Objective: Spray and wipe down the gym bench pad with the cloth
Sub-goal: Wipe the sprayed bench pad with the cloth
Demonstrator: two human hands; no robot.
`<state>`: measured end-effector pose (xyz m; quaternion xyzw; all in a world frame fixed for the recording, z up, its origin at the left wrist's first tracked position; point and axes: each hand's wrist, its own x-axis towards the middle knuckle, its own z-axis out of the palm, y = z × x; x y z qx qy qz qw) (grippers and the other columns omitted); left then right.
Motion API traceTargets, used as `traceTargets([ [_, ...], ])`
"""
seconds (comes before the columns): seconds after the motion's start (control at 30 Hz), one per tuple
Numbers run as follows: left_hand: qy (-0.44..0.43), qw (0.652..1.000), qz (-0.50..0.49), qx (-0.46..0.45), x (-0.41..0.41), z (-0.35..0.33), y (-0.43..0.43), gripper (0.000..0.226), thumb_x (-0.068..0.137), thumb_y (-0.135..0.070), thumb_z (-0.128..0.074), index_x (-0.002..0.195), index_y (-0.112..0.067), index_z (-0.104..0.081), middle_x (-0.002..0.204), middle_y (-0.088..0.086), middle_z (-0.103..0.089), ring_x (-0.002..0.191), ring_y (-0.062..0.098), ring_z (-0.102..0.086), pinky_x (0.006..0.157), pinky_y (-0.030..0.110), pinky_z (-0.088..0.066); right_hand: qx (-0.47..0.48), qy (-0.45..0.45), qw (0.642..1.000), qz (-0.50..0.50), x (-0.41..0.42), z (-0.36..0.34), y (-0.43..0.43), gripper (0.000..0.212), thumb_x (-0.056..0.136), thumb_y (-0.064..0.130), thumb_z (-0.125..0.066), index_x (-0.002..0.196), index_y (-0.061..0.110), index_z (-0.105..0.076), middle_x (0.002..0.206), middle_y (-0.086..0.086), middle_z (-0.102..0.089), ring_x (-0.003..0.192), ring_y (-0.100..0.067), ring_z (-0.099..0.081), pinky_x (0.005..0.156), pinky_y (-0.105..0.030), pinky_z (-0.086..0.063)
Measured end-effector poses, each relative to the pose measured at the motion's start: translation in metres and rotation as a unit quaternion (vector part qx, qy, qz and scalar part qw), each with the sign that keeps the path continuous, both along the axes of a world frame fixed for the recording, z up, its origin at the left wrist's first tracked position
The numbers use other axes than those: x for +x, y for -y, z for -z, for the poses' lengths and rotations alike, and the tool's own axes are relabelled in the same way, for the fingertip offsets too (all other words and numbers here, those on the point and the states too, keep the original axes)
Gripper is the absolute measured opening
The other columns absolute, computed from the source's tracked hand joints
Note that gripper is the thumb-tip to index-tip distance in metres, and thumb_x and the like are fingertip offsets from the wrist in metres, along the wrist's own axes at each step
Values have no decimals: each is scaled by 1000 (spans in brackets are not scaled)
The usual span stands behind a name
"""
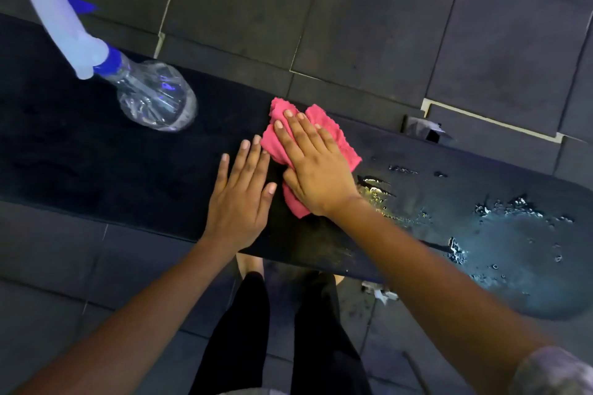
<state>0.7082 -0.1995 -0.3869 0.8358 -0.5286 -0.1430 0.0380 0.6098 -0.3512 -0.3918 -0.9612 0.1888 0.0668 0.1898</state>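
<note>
Cloth (282,141) lies pressed under right hand (316,170), fingers spread; left hand (240,199) seemingly flat beside.

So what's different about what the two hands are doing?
The right hand presses flat on the pink cloth; the left hand lies flat on the bare bench pad, touching no cloth. The right hand sits nearer the wet patch; the left sits nearer the spray bottle. Both are open, palms down, fingers spread.

Fuzzy pink cloth (308,151), matt black bench pad (112,151) wet-glossy, clear plastic bottle (157,96).
</note>
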Motion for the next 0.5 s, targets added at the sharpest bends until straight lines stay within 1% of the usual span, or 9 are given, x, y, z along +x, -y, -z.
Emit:
traceTargets([
  [0.07, -4, 1000, 19, -1, -7, 0, 10, 56, 101, -34, -22, 150, -7, -19, 160, 9, -13, 149, 21, -5, 121, 45, -5, 0, 13, 1000, 9, -21, -4, 11, 68, 90, 32, -38, 153, 11, -22, 160, -13, -20, 149, -28, -16, 121, -43, -14],
  [0.13, -9, 1000, 28, -4, -17, 0, 20, 57, 101, -35, -20, 151, -8, -16, 161, 8, -12, 149, 20, -5, 121, 44, -4, 3, 12, 999, 34, -48, -8, 20, 69, 88, 27, -44, 152, 10, -25, 159, -14, -24, 148, -29, -20, 120, -43, -16],
  [0.2, -15, 999, 38, -5, -29, -1, 28, 57, 101, -35, -20, 151, -8, -16, 160, 7, -12, 149, 20, -5, 121, 44, -4, 6, 7, 997, 82, -84, -12, 31, 71, 83, 21, -51, 150, 7, -30, 156, -17, -30, 146, -33, -24, 118, -45, -21],
  [0.27, -18, 998, 53, -6, -42, -2, 35, 57, 102, -35, -19, 151, -8, -16, 161, 7, -11, 149, 20, -5, 121, 43, -3, 3, -7, 989, 145, -127, -18, 42, 72, 80, 17, -53, 148, 4, -33, 153, -22, -34, 144, -37, -27, 115, -47, -27],
  [0.37, -36, 997, 67, -8, -61, -2, 43, 57, 102, -37, -17, 151, -9, -16, 161, 7, -11, 149, 20, -5, 121, 45, -5, -7, -52, 972, 231, -184, -29, 52, 68, 85, 19, -47, 148, 3, -31, 154, -22, -30, 144, -39, -26, 115, -48, -29],
  [0.4, -41, 997, 65, -9, -67, -2, 45, 57, 102, -37, -17, 151, -8, -17, 161, 8, -11, 149, 20, -6, 121, 46, -7, -4, -47, 968, 248, -195, -32, 54, 65, 87, 22, -42, 148, 3, -31, 154, -21, -30, 144, -38, -26, 116, -48, -27],
  [0.43, -45, 997, 64, -12, -73, -2, 46, 58, 102, -37, -17, 151, -8, -18, 161, 8, -12, 149, 21, -7, 121, 46, -8, 15, -24, 963, 266, -202, -35, 56, 63, 88, 24, -35, 148, 3, -32, 154, -19, -31, 144, -37, -26, 117, -49, -26],
  [0.5, -52, 997, 62, -22, -85, -4, 49, 58, 102, -38, -16, 151, -8, -19, 160, 9, -13, 149, 21, -8, 120, 47, -9, 81, 61, 941, 323, -201, -39, 62, 63, 87, 23, -29, 147, 3, -35, 153, -18, -35, 144, -35, -29, 117, -53, -25],
])
